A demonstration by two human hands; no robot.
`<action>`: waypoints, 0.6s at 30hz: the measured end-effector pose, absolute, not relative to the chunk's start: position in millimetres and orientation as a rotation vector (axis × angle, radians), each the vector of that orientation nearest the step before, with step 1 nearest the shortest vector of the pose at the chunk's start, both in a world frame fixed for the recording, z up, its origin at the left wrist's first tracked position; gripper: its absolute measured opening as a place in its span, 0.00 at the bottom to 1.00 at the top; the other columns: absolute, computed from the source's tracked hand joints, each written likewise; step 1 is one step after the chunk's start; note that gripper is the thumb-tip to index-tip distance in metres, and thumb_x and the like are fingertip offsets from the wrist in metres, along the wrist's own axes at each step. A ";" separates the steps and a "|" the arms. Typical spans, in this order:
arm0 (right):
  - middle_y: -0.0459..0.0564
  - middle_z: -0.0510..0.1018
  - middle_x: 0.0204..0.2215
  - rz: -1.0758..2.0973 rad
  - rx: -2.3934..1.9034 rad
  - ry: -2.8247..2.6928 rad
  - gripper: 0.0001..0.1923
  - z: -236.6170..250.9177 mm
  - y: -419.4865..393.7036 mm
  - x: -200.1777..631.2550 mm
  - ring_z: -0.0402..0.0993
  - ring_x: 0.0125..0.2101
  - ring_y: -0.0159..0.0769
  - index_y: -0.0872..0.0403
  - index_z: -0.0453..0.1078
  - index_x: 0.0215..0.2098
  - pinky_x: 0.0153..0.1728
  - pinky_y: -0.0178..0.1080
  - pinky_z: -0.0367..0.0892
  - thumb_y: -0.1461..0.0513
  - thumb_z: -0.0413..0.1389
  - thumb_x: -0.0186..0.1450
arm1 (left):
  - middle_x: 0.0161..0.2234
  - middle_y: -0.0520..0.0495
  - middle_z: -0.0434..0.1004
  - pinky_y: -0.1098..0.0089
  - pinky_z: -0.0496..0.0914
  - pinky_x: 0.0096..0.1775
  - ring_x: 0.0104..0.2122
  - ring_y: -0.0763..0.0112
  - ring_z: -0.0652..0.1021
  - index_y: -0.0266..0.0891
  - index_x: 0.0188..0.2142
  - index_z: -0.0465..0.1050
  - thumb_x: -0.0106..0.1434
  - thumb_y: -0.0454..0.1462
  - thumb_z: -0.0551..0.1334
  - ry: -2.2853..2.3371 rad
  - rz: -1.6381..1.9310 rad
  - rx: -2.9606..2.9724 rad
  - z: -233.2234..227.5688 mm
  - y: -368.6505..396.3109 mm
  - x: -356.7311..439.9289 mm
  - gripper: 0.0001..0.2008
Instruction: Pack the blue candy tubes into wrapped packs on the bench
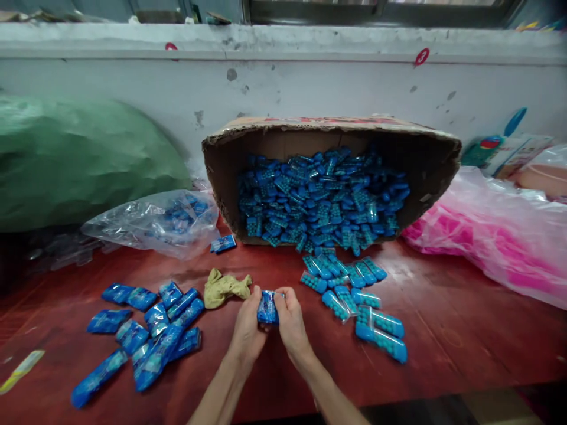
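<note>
Between my two hands, above the front of the red table [310, 378], is a small shiny blue printed packet [268, 308]. My left hand [248, 319] grips its left side, and my right hand [289, 316] pinches its right upper edge. Left of my hands lies a loose group of similar blue packets [155, 321]. To the right are several clear containers with blue ends and turquoise beads inside [343, 286]. A crumpled olive cloth [225, 288] lies just beyond my left hand.
A cardboard box [443, 159] on its side holds a heap of the beaded containers. Left of it are a clear plastic bag [133, 221] of blue packets and a big green sack [84, 165]. Pink material in plastic [482, 236] lies right. A yellow-handled cutter [22, 370] lies front left.
</note>
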State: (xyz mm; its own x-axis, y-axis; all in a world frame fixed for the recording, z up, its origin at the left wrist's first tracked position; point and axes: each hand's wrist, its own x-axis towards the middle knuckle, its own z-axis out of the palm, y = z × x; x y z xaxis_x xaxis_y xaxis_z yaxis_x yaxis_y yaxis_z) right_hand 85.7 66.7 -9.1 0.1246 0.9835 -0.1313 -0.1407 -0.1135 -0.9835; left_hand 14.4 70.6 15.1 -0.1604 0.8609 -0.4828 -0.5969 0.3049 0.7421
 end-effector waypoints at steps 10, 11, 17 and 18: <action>0.45 0.70 0.28 0.955 -1.299 -1.091 0.09 -12.0 67.6 85.3 0.68 0.28 0.32 0.53 0.62 0.34 0.31 0.33 0.64 0.59 0.43 0.64 | 0.09 0.59 0.58 0.78 0.50 0.12 0.10 0.81 0.60 0.39 0.17 0.58 0.42 0.56 0.62 1.301 1.168 0.232 1.6 65.2 24.9 0.24; 0.45 0.71 0.27 0.942 -1.295 -1.152 0.09 -9.0 68.9 85.8 0.68 0.29 0.32 0.54 0.63 0.33 0.32 0.33 0.63 0.60 0.43 0.64 | 0.09 0.59 0.57 0.77 0.50 0.12 0.09 0.81 0.59 0.38 0.17 0.59 0.43 0.55 0.62 1.306 1.151 0.251 1.3 64.3 25.6 0.23; 0.48 0.74 0.26 0.808 -1.343 -1.418 0.10 -4.6 63.2 82.7 0.71 0.26 0.35 0.53 0.64 0.33 0.28 0.34 0.63 0.61 0.42 0.65 | 0.11 0.60 0.56 0.77 0.55 0.16 0.12 0.82 0.60 0.38 0.17 0.59 0.43 0.51 0.64 1.300 1.340 0.232 9.3 69.3 19.8 0.21; 0.49 0.75 0.27 0.761 -1.346 -1.441 0.10 -5.9 61.2 81.5 0.72 0.27 0.35 0.54 0.65 0.35 0.29 0.34 0.63 0.61 0.42 0.64 | 0.12 0.59 0.59 0.77 0.57 0.17 0.14 0.81 0.61 0.38 0.17 0.60 0.42 0.50 0.65 1.318 1.376 0.261 9.9 71.3 18.1 0.20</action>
